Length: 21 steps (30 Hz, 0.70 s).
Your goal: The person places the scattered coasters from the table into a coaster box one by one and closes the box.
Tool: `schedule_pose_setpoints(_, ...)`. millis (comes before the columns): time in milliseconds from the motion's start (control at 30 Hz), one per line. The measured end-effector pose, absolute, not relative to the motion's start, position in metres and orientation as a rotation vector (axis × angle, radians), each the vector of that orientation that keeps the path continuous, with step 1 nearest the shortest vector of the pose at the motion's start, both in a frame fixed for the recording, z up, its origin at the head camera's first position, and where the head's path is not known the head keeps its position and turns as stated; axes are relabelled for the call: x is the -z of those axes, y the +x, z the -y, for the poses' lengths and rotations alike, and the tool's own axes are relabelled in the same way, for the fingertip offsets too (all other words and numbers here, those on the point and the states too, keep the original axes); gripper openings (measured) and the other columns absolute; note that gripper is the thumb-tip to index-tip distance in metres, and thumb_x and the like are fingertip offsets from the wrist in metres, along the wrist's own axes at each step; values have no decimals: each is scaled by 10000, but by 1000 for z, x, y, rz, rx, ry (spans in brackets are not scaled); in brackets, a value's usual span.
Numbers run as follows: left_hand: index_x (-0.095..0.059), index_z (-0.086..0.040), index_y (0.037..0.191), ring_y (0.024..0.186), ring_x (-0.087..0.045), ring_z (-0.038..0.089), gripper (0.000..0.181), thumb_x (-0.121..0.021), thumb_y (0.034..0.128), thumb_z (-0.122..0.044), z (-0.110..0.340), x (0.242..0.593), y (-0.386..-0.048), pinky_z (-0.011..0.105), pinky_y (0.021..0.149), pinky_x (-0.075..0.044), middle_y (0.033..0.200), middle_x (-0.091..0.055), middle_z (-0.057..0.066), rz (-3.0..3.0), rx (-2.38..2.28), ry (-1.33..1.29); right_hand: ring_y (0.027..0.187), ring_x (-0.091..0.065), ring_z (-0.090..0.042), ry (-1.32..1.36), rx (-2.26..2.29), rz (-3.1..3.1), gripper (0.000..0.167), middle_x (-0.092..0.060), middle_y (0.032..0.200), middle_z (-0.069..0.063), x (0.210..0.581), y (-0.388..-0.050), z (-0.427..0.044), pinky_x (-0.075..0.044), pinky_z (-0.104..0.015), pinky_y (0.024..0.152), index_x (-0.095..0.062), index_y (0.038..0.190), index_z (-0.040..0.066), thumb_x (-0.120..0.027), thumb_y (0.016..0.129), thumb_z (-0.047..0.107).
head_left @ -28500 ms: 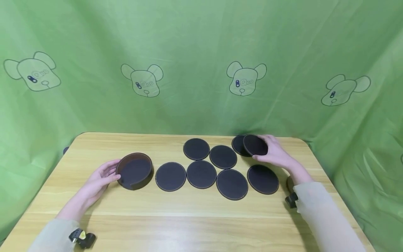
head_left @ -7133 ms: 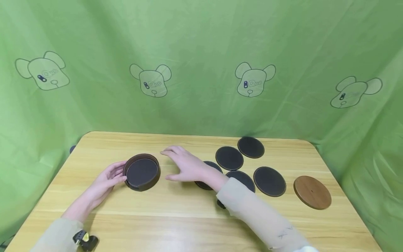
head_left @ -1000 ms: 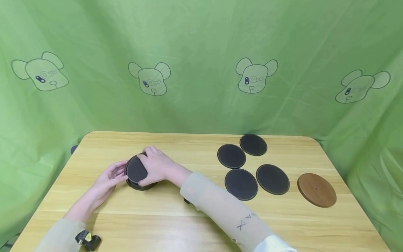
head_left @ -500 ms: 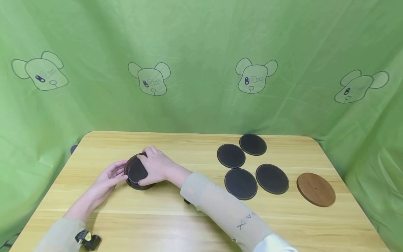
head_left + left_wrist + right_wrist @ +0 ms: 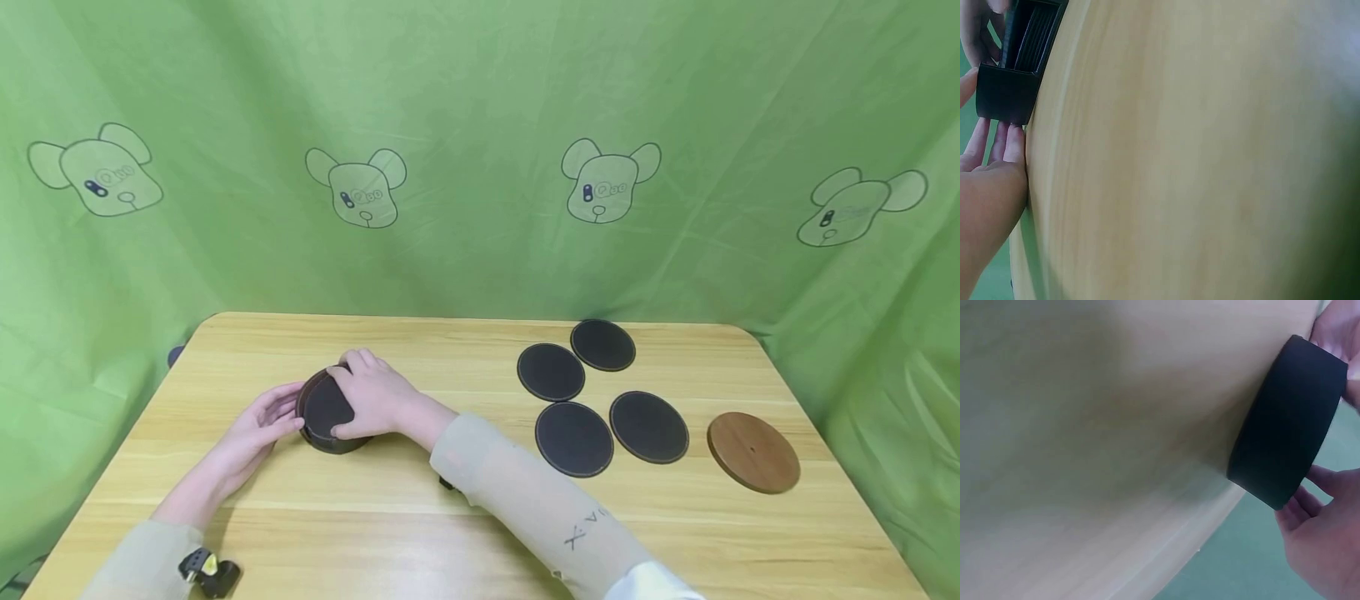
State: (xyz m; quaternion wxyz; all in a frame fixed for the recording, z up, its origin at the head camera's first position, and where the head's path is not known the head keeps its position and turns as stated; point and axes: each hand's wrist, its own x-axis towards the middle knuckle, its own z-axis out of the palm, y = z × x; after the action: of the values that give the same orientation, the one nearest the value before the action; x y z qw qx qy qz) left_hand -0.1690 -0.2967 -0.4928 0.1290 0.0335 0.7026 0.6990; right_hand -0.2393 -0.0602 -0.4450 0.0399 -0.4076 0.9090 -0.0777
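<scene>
Fingers (image 5: 356,359) of the right hand (image 5: 378,400): curling over the far edge of a dark round coaster (image 5: 327,408), the thumb pressing at its near edge, so that they are pinching it across the top.

Coaster: lying within the rim of a dark round holder (image 5: 1290,425), a strip of brown inner wall showing at ten o'clock.

Holder: resting on the pale wood counter (image 5: 360,542), between nine and ten o'clock from its centre. In the left wrist view, a gap in its wall is showing stacked edges (image 5: 1035,37).

Left hand (image 5: 251,429): gripping the holder from its nine o'clock side, thumb and fingers bending about the wall.

Loose coasters, four, dark with stitched rims: two (image 5: 551,372) (image 5: 603,344) are lying flat between one and two o'clock, two more (image 5: 574,439) (image 5: 648,426) just short of three.

Wooden disc (image 5: 753,452), one, brown, dark spot at its middle: lying flat at three o'clock, near the coasters.

Sleeves, pale, two: the left (image 5: 138,562) is bearing a black device (image 5: 213,572); the right (image 5: 540,500) is showing dark lettering.

Green cloth (image 5: 480,275), printed with four cartoon heads: hanging behind, at twelve o'clock.
</scene>
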Motion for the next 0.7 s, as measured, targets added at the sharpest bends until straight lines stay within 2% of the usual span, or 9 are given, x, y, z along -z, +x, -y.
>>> schedule_pose_setpoints(267,-357,3,1569,1228,-568,-94,573,-604,1052,-16,297,495,-170,60,1042,-482,1333,-585,-238,-2037,-2040,107,1392,-473,-199,-1270,275,-2781,930,-502,1516,-74,446,-241,56,-452,-302,1212,-456,1590,89,-794,871,574)
schedule_pose_setpoints(500,-261,87,1594,1229,-560,-104,647,-601,1055,-27,297,494,-169,47,1044,-463,1336,-571,-241,-2049,-2021,113,1419,-472,-219,-1291,325,-2750,891,-508,1526,-90,443,-243,47,-448,-308,1223,-457,1592,97,-792,888,529)
schedule_pose_setpoints(700,-305,79,1573,1221,-572,-95,616,-603,1041,-1,296,494,-169,52,1041,-473,1328,-593,-239,-2044,-2050,138,1438,-479,-253,-1299,359,-2751,882,-512,1534,-107,436,-249,30,-456,-365,1233,-455,1594,98,-794,892,511)
